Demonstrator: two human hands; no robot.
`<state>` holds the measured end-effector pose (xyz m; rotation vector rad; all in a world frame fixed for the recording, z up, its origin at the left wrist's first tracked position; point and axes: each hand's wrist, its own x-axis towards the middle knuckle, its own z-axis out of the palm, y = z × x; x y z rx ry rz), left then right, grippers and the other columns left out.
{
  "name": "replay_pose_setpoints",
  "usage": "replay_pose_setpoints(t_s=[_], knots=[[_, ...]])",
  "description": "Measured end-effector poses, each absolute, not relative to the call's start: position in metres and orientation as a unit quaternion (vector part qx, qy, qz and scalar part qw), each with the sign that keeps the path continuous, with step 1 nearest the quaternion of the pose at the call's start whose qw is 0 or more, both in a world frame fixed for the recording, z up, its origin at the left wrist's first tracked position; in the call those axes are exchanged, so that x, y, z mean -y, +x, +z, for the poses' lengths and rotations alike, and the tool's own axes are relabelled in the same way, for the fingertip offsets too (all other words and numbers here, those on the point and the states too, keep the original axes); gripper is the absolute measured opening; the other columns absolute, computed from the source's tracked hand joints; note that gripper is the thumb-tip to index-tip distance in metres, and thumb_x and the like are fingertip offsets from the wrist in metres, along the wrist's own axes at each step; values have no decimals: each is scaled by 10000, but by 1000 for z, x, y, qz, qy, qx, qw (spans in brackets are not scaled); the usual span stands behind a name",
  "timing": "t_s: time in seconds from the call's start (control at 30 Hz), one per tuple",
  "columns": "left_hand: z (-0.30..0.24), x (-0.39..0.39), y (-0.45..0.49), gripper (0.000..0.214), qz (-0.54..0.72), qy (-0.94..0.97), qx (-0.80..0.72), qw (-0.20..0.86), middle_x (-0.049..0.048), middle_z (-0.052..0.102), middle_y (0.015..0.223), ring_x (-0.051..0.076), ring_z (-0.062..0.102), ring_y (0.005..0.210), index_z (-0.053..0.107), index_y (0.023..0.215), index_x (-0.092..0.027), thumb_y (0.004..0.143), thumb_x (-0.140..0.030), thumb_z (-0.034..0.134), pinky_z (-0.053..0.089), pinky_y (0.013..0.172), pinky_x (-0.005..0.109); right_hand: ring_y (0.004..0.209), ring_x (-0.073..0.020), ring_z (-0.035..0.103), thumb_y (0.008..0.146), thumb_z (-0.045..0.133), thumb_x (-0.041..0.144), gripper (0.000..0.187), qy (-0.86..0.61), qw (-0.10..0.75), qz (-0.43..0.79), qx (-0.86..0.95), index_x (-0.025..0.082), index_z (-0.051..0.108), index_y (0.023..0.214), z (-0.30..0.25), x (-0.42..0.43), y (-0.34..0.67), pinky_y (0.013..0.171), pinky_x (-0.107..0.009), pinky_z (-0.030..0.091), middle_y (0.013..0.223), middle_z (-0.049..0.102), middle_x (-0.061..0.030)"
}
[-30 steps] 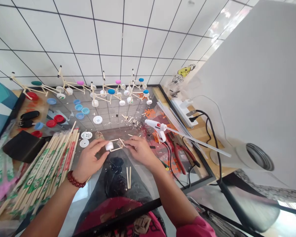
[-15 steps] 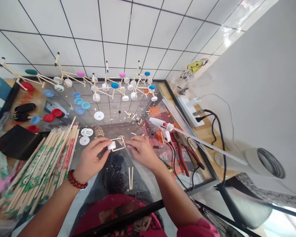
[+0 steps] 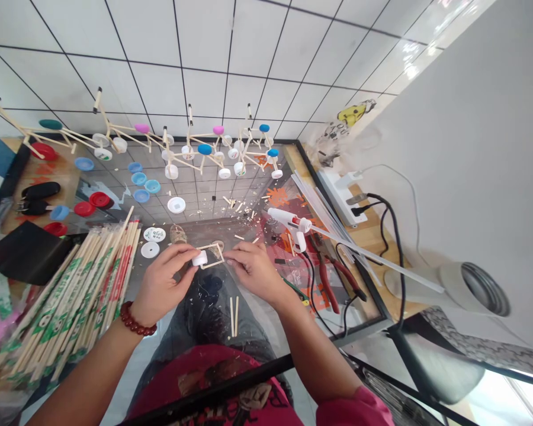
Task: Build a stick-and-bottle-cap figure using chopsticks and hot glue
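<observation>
My left hand (image 3: 171, 278), with a red bead bracelet at its wrist, pinches a white bottle cap (image 3: 199, 258) between thumb and fingers. Joined to that cap is a small rectangular frame of wooden sticks (image 3: 213, 265), which points to the right. My right hand (image 3: 255, 269) has its fingertips closed at the frame's far right corner. Two loose wooden sticks (image 3: 234, 316) lie on the glass tabletop below the hands. A white glue gun (image 3: 288, 222) with a long clear glue stick in it rests to the right.
Several small stick-and-cap tricycle models (image 3: 195, 151) stand along the back. Wrapped chopsticks (image 3: 80, 296) are piled at left, near blue caps (image 3: 138, 178) and red caps (image 3: 100, 200). Red-handled pliers (image 3: 328, 278), a power strip (image 3: 344, 201) and cables lie at right. Wood scraps litter the middle.
The stick frame has tilted slightly, its right end rising a little. Both hands keep nearly the same place, and the whole view has shifted slightly.
</observation>
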<state>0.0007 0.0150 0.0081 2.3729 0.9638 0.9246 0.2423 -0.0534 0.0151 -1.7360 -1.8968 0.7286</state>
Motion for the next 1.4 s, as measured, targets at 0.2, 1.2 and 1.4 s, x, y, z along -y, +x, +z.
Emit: replay_pose_setpoints(t_s=[0.2, 1.2, 1.4], knots=[[7, -15, 1, 193, 328, 846, -357, 222, 86, 793, 1133, 238, 779, 1010, 769, 1145, -241, 1016, -282, 631, 665, 954, 390, 1007, -209, 686, 1002, 655, 112, 221, -632, 232, 259, 693, 237, 812, 1096, 15, 54, 242, 906, -365, 349, 1066, 780, -47], [11, -14, 3, 199, 362, 855, -319, 192, 85, 778, 1121, 220, 780, 1012, 755, 1166, -223, 985, -179, 683, 657, 935, 345, 1009, -215, 699, 968, 688, 101, 217, -634, 230, 258, 692, 238, 805, 1090, 15, 56, 242, 920, -379, 370, 1046, 796, -46], [11, -14, 3, 185, 356, 858, -321, 184, 81, 785, 1127, 215, 784, 1006, 766, 1149, -216, 993, -181, 671, 658, 936, 341, 1008, -219, 699, 966, 684, 103, 233, -631, 235, 265, 690, 245, 805, 1106, 14, 56, 242, 932, -389, 373, 1063, 799, -50]])
